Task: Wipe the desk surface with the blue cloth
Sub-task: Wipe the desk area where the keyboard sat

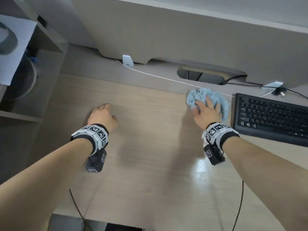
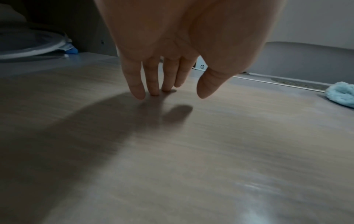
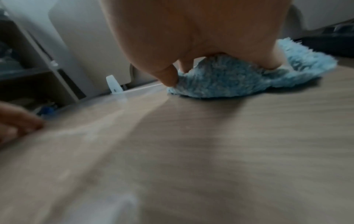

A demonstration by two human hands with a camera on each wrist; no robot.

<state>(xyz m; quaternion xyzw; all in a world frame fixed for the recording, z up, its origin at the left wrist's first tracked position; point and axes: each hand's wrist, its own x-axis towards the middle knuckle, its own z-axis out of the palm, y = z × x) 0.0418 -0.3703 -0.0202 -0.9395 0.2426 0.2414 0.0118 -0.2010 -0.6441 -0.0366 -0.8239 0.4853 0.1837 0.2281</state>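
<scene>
The 2 forearms are nearest to the camera in the head view, each with a wrist band that carries black and white markers. On the left side, the left hand [image 1: 102, 116] is on the desk [image 1: 146, 164]. The left wrist view shows its fingers [image 2: 153, 81] nearly straight and a little apart, the tips touching the wood, and nothing is held. I think it stays there to support the body while the other arm reaches far.

More to the right, the right hand [image 1: 205, 113] lies on top of the blue cloth [image 1: 206, 97]. The fingers are spread over the crumpled cloth and the thumb [image 3: 168, 75] presses its edge down on the wood, so the hand pushes the cloth flat more than it closes around it. The cloth is near the back of the desk, just beside the white cable [image 1: 158, 76] and close to the left edge of the black keyboard [image 1: 273, 117].

The big middle part of the desk is open for wiping, so I judge a sweep toward the left or toward the front edge comes next.
</scene>
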